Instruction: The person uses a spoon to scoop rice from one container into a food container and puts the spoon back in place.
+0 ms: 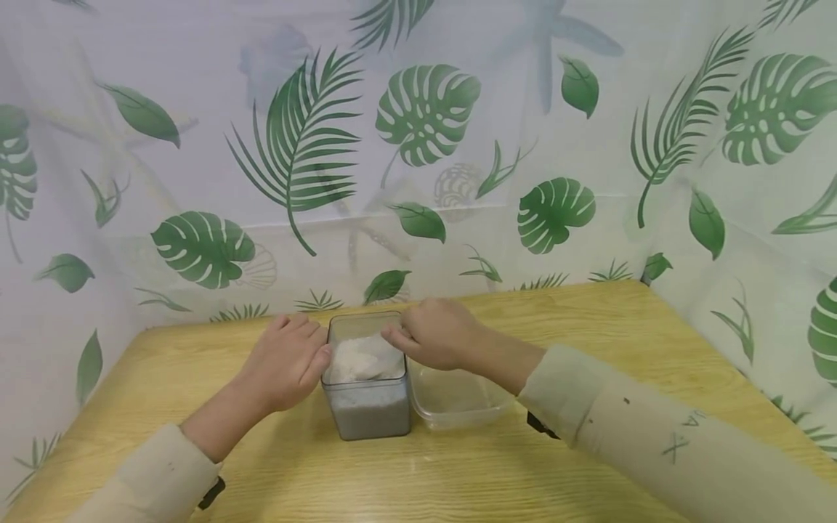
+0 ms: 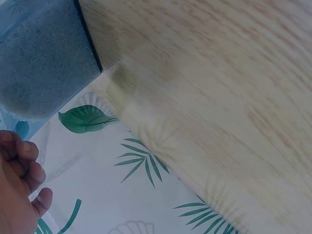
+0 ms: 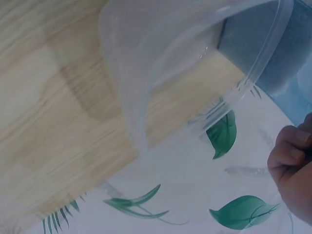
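A grey see-through storage container stands upright on the table, its top open. White grains that look like rice fill much of it, heaped unevenly. At the left rim my left hand grips with fingers curled and the thumb against the edge. Opposite it, my right hand holds the right rim, thumb reaching over the top and the other fingers curled. Both wrist views show the curled fingers beside the container's bluish wall, though the exact contact is partly hidden.
A clear plastic tub sits just right of the container, partly under my right forearm. Behind the wooden table hangs a white leaf-print sheet, which also runs along both sides.
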The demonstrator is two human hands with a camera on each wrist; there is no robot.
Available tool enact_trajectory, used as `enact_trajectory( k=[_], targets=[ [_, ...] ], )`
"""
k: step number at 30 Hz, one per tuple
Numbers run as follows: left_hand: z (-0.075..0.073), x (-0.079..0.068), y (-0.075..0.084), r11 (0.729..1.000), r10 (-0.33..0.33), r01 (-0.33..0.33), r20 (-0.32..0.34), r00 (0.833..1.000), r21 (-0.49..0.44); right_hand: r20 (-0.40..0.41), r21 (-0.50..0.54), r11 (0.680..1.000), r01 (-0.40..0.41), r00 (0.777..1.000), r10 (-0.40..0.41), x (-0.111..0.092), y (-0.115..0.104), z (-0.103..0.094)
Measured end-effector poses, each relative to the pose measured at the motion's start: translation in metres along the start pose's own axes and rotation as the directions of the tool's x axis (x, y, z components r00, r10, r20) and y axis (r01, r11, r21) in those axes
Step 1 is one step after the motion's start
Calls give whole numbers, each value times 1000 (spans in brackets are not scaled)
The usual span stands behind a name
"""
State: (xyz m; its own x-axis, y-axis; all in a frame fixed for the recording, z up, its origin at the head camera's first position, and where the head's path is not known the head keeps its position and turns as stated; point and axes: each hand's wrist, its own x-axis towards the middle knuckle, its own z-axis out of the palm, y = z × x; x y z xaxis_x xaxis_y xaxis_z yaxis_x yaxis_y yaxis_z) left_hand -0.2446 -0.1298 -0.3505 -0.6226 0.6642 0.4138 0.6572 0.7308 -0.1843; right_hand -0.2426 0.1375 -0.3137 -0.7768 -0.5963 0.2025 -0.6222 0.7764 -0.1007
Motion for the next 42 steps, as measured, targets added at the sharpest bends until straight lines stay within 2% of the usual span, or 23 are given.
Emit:
enact_trajectory(
  k=[3,7,11,16,24,30,38,42],
  targets=[
    [0,0,-1,1000,3,-3,-8,1000,-2,33,11,997,83,996,-83,-1,4,-4],
    [-2,2,-2,1000,4,-4,-27,1000,4,48,-36,984,172,984,-171,-1,8,-9],
    [-4,1,-1,1000,3,-2,-20,1000,6,97,-33,980,196,977,-192,-3,10,-9],
    [-4,-2,-1,1000,-2,2,-5,1000,6,134,-8,983,182,975,-179,-6,10,-6],
    [-2,-2,2,1000,-3,3,4,1000,-4,79,9,980,198,977,-198,-13,12,-2],
    [0,-3,2,1000,-13,13,12,1000,-2,38,-18,978,206,978,-205,-17,14,2],
    [-1,-1,1,1000,-14,14,23,1000,-1,-8,-75,965,250,968,-251,-18,18,4],
    [-2,0,2,1000,-17,17,31,999,4,-43,-105,952,286,955,-292,-19,21,5]
  ],
)
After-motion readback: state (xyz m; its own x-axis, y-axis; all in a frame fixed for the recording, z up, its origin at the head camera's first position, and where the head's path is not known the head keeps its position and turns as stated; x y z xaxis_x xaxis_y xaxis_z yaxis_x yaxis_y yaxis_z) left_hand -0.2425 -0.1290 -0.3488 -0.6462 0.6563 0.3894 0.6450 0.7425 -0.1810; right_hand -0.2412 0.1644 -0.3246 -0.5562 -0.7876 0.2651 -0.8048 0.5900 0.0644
